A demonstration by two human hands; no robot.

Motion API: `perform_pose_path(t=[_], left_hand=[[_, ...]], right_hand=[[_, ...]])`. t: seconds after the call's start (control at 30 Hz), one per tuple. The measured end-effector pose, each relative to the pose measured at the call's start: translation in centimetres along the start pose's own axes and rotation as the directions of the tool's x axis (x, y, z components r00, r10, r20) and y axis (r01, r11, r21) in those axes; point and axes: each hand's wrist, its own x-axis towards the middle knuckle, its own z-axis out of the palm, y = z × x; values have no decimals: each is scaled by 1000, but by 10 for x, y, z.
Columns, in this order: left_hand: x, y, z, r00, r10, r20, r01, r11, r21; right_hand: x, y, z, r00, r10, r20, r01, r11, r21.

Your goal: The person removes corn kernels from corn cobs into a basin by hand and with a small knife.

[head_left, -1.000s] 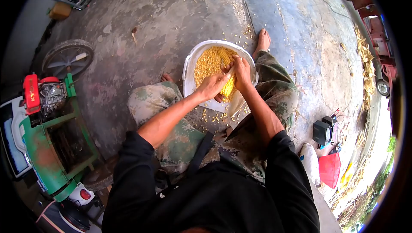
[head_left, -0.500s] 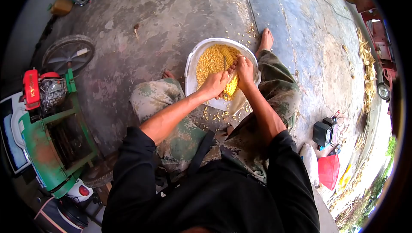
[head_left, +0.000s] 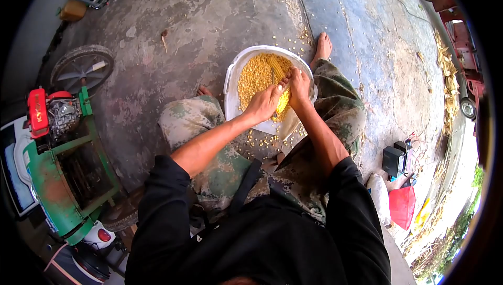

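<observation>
Across the room from me, the person has left hand (head_left: 263, 104) and right hand (head_left: 300, 88) close together over the white basin (head_left: 232, 93), fingers curled, bare forearms (head_left: 209, 146) slanting in to it; left foot (head_left: 205, 91) and right foot (head_left: 324, 48) sit on either side.

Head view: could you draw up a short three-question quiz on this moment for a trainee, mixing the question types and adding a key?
1. True or false: the person's left hand and right hand are close together above the white tub.
2. Which of these stands off to the person's left?
A. the black box
B. the green machine
C. the dry husks
3. Fill in: loose corn kernels fill much of the tub, and others lie scattered on the ____.

Key: 1. true; 2. B; 3. floor.
</observation>
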Motion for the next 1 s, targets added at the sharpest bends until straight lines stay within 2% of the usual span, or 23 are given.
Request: perform_pose_path(t=[0.07,0.1,0.17,0.2,0.27,0.3,0.37,0.4,0.47,0.53,0.6,0.67,0.7,0.8,0.83,0.87,0.9,0.97,1.0], left_hand=[[1,2,3,990,89,-108,-96,994,-60],[2,3,0,990,90,-108,-97,993,-60],[6,4,-8,967,-244,80,251,962,-107],[5,11,-14,967,-242,76,249,963,-107],[3,25,-23,870,-440,223,483,850,-210],[3,19,-20,872,-438,221,481,851,-211],[6,2,-12,779,-575,251,627,715,-307],[7,4,-14,782,-571,251,623,719,-307],[6,8,-18,752,-607,256,655,644,-397],[7,8,-20,780,-560,280,621,638,-456],[8,10,-20,852,-461,247,522,709,-474],[0,17,-23,870,-422,256,493,731,-471],[-4,23,-26,888,-395,237,459,789,-408],[-5,38,-21,958,-235,163,275,913,-302],[-2,32,-16,953,-263,149,292,929,-227],[-1,56,-21,941,-313,126,331,930,-162],[3,37,-10,976,-208,57,216,956,-200],[9,19,2,976,-216,7,210,937,-279],[11,21,0,969,-246,24,243,928,-283]], right_hand=[[2,2,-2,1000,-4,3,4,1000,4],[1,2,-1,1000,-7,7,7,1000,9],[-1,0,0,1000,10,10,-11,1000,25],[0,1,0,999,28,16,-29,999,40],[1,0,-1,999,36,33,-37,999,26],[2,0,-2,998,45,43,-45,999,12],[-2,-3,2,999,32,13,-32,999,7],[-2,-4,2,1000,22,-19,-22,1000,0],[1,-8,0,999,36,-24,-35,999,13],[5,-11,-2,1000,-4,-25,6,997,74],[8,-12,-4,999,-7,-48,10,997,75],[10,-11,-6,999,-12,-50,15,998,65],[2,-17,-1,998,27,-59,-24,998,61],[7,-3,-6,997,-22,-79,24,999,23],[4,-3,-1,993,-31,-114,31,1000,2],[5,1,-2,996,-55,-75,54,998,-14],[1,-3,1,997,-23,-72,22,1000,-10],[-2,-4,2,995,1,-102,8,996,88],[-5,-7,2,998,33,-58,-26,993,116]])
